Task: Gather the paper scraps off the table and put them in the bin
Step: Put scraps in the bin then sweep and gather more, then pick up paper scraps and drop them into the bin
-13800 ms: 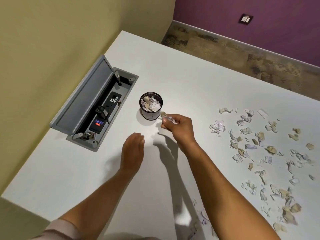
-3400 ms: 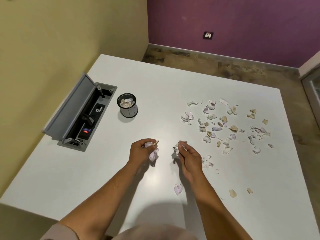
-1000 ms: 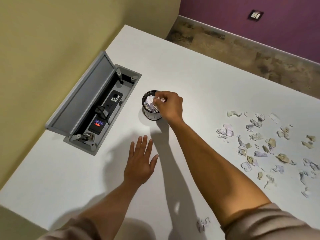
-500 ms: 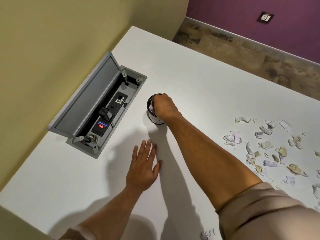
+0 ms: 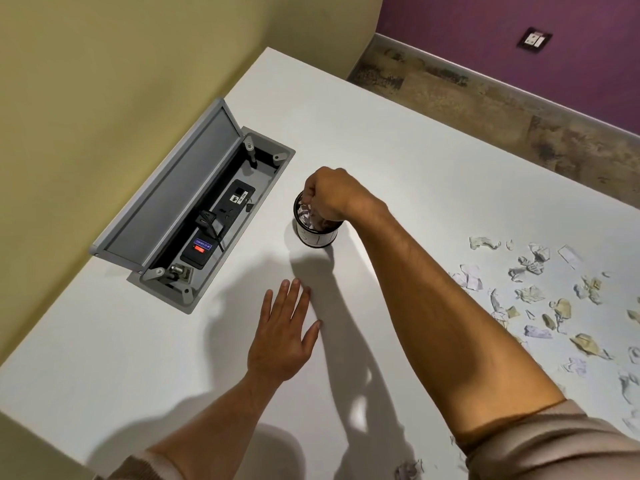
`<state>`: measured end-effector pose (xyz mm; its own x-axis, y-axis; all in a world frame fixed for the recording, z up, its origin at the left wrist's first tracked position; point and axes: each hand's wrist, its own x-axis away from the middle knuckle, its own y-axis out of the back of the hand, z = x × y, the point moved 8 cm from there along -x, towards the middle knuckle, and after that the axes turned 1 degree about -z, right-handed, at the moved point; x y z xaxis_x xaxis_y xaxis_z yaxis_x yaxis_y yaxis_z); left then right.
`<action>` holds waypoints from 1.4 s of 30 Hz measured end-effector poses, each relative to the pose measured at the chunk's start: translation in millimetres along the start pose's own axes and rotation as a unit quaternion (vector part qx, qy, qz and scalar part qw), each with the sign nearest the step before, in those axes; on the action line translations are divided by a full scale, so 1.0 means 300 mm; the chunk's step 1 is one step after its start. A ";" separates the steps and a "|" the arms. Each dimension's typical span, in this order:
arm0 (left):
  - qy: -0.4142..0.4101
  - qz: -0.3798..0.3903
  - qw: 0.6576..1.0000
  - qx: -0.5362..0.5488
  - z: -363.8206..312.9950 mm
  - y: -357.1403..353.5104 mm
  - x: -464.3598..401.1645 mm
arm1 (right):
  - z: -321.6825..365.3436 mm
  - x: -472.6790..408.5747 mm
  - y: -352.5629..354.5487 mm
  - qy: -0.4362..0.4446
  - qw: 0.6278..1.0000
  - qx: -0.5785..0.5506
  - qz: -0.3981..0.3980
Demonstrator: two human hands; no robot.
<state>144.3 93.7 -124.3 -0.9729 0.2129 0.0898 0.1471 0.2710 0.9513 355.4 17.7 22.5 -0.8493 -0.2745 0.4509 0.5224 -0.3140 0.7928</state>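
My right hand is over the bin, fingers curled down into its mouth, pressing on or gripping the paper inside; I can't tell which, knuckles hide the tips. The bin is a small dark round cup with a pale label, upright on the white tabletop, already stuffed with crumpled scraps to the rim. My left hand lies flat on the tabletop nearer me, fingers straight and slightly spread, holding nothing. Loose paper scraps are scattered across the right side of the tabletop, well apart from the bin, white and tan bits. A few more scraps sit at the near edge by my right sleeve. Left of the bin, a grey cable box is sunk in the tabletop, lid propped open, black power strip with a red light inside.
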 end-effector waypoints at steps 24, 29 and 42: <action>-0.001 -0.001 1.000 -0.010 0.007 -0.013 -0.006 | -0.015 -0.089 -0.195 -0.054 0.968 0.157 0.186; -0.006 -0.007 1.000 -0.005 0.007 -0.010 -0.002 | -0.007 -0.067 -0.157 -0.034 0.976 0.141 0.160; -0.028 -0.009 1.000 0.001 -0.008 0.014 0.003 | -0.045 0.129 0.001 -0.013 0.999 -0.038 0.006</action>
<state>143.6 92.8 -119.4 -0.9637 0.2607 0.0568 0.1310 0.2767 0.9520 323.8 -5.4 34.8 -0.8445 -0.2543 0.4714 0.5354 -0.3798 0.7544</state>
